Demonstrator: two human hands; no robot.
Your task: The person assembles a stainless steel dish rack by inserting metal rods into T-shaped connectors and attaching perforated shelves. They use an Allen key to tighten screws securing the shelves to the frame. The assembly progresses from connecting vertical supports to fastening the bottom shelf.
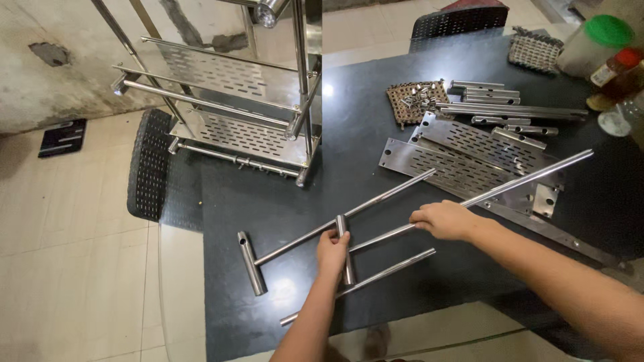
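I observed that the left hand (333, 249) was closed around a short polished steel cross tube (345, 249) standing roughly upright on the dark tabletop (268, 201). The right hand (444, 220) was closed over a long polished steel rod (490, 196) that ran from the cross tube up and to the right, its far end lying over the perforated plates. The rod was round, bright and mirror-finished, and slim along its whole visible length.

I counted three long rods near the hands: the gripped one, a second long steel rod (349, 216) ending in a short steel T-piece tube (251, 263) at its lower left, and a third loose steel rod (365, 281) lying nearest the tabletop edge. Two flat perforated steel plates (469, 161) lay stacked behind the right hand, with a narrow flat steel strip (557, 233) beside them. A bundle of short steel tubes (496, 100) lay further back; I could not count them with certainty. A woven brown mat holding small steel fittings (417, 100) sat just beside that bundle.

A partly assembled steel shelf rack (235, 107) stood at the left of the tabletop, its top cut off by the frame. The jars at upper right were cut off and blurred.
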